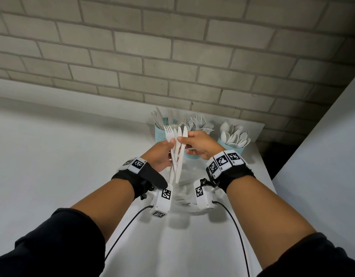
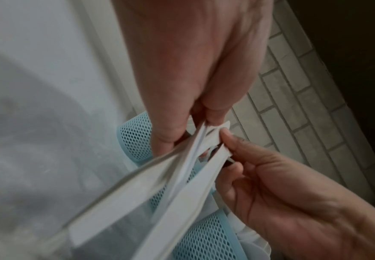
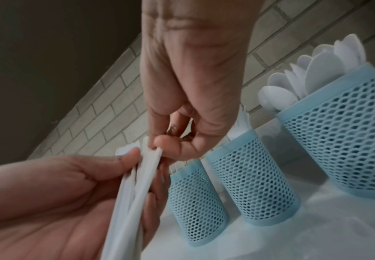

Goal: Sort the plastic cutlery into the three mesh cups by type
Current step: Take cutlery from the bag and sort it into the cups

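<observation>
Cups in row on white bench, by brick wall: left cup holds knives, middle cup forks, right cup spoons. Left hand grip closed round mixed bundle of forks and knives, raised before cups. Right hand pinches one knife in bundle.

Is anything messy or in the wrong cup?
Nothing stands out. The spoons sit in the right cup, forks in the middle, knives in the left. Both hands hold a mixed bunch not yet sorted.
</observation>
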Motion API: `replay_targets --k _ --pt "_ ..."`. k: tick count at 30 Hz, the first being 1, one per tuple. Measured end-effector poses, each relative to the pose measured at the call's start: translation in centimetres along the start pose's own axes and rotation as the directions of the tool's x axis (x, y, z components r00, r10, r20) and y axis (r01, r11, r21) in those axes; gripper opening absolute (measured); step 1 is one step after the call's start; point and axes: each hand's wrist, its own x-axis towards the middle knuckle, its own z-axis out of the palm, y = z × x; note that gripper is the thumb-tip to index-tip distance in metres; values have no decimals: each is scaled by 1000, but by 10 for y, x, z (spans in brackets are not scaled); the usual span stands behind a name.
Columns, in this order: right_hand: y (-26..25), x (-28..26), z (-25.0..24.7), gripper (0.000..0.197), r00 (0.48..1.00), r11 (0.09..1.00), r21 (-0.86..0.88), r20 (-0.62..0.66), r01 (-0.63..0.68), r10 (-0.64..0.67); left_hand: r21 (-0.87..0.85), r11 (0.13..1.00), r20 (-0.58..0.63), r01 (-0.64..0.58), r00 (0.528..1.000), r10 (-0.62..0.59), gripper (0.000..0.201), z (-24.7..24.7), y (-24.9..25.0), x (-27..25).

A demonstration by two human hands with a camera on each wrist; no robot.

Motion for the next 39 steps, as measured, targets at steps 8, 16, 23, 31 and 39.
replay_targets --k 8,16,23,31,39 --pt "-11 13 17 10 999 999 -6 14 46 -46 -88 994 -53 -68 997 64 30 -22 6 6" --pt "-43 33 14 25 993 993 -59 -59 103 -106 -212 964 -210 -158 971 113 22 -33 8 20" --pt "-101 58 -9 11 878 939 10 -357 344 -318 -379 910 -280 -167 958 60 19 -39 29 31" --pt "-73 94 12 14 817 908 -272 -408 318 -408 -307 935 -265 -180 959 98 19 -44 41 47" --pt "-38 115 32 18 975 720 -690 -103 72 -196 -291 939 -255 -184 961 109 20 -45 37 53"
